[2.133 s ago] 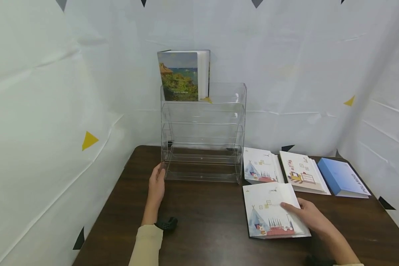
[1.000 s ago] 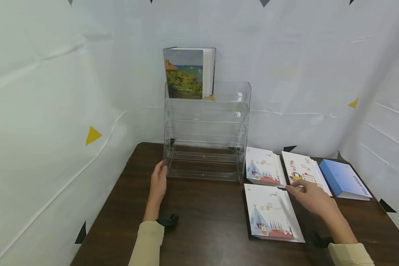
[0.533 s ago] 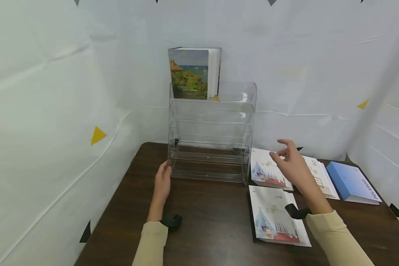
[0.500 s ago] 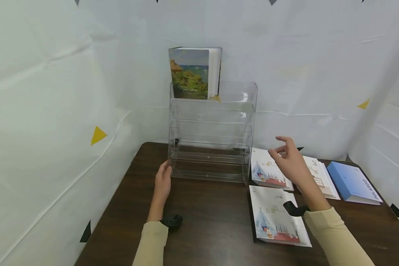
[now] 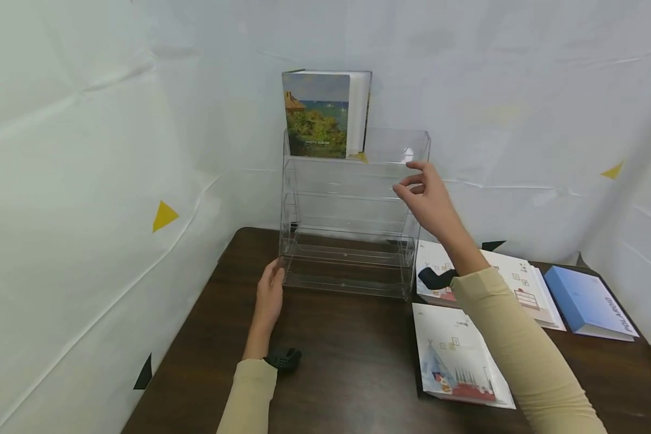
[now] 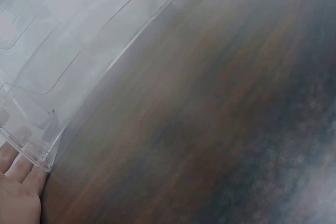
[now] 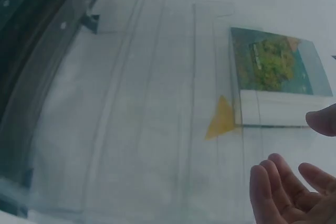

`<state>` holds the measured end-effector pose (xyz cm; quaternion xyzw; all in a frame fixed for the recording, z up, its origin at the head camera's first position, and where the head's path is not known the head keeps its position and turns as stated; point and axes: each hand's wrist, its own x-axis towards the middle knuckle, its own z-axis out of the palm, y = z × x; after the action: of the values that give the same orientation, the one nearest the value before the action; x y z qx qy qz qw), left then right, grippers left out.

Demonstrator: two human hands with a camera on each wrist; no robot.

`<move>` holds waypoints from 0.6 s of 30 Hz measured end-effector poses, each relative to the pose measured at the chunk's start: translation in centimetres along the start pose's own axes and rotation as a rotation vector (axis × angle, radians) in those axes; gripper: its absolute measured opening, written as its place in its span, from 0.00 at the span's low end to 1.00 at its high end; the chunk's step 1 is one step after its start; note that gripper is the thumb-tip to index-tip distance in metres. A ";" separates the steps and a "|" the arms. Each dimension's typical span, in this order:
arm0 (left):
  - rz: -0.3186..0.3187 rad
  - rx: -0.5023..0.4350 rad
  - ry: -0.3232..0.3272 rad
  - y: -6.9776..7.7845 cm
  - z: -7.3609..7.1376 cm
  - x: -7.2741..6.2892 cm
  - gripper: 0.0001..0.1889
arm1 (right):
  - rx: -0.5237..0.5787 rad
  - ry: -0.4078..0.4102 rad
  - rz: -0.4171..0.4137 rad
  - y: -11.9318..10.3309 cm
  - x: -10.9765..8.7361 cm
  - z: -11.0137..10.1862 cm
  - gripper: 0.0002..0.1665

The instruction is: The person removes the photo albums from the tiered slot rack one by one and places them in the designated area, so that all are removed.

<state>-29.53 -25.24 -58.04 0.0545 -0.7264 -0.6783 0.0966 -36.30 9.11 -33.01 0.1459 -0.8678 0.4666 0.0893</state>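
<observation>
A clear acrylic tiered rack point(image 5: 347, 284) stands at the back of the table. On its top tier, at the left, leans a photo album point(image 5: 319, 117) with a painted seaside cover. My left hand point(image 5: 269, 295) touches the rack's lower left side; in the left wrist view its fingers point(image 6: 20, 167) lie straight against the clear corner. My right hand point(image 5: 433, 204) is raised in front of the rack's upper right side, thumb and fingers apart and holding nothing. Below my right forearm, a white album point(image 5: 447, 367) with a teepee picture lies on the table, partly covered by the sleeve.
Right of the rack lie another white teepee album point(image 5: 430, 255), partly hidden by my wrist, a white illustrated album point(image 5: 526, 292) and a blue album point(image 5: 588, 301) marked POLAROID. White sheeting point(image 5: 510, 108) hangs close behind the brown table point(image 5: 352, 361).
My right hand let go of the front teepee album, then rose up and left to the rack's upper right. My left hand stays at the rack's side. The view shifted slightly.
</observation>
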 end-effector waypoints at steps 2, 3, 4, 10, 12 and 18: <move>-0.007 -0.005 0.008 0.0 0.0 0.1 0.26 | 0.025 0.009 -0.009 -0.7 1.4 0.5 0.40; -0.008 -0.005 0.010 0.0 0.1 0.1 0.26 | 0.039 0.018 -0.015 -1.0 2.1 0.8 0.40; -0.010 -0.006 0.011 0.0 0.1 0.1 0.26 | 0.050 0.027 -0.022 -1.3 2.7 1.0 0.40; -0.005 0.020 -0.005 0.1 0.4 0.1 0.27 | 0.156 0.044 0.014 -3.5 5.6 2.1 0.44; 0.003 0.027 -0.010 0.2 0.4 0.1 0.26 | 0.184 0.054 0.030 -4.2 6.4 2.5 0.44; 0.007 0.023 0.010 0.1 0.3 0.0 0.26 | 0.193 0.080 0.010 -6.1 9.2 4.1 0.47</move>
<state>-29.58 -24.97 -57.92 0.0567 -0.7338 -0.6692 0.1020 -43.03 0.93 -27.78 0.1308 -0.8153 0.5538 0.1069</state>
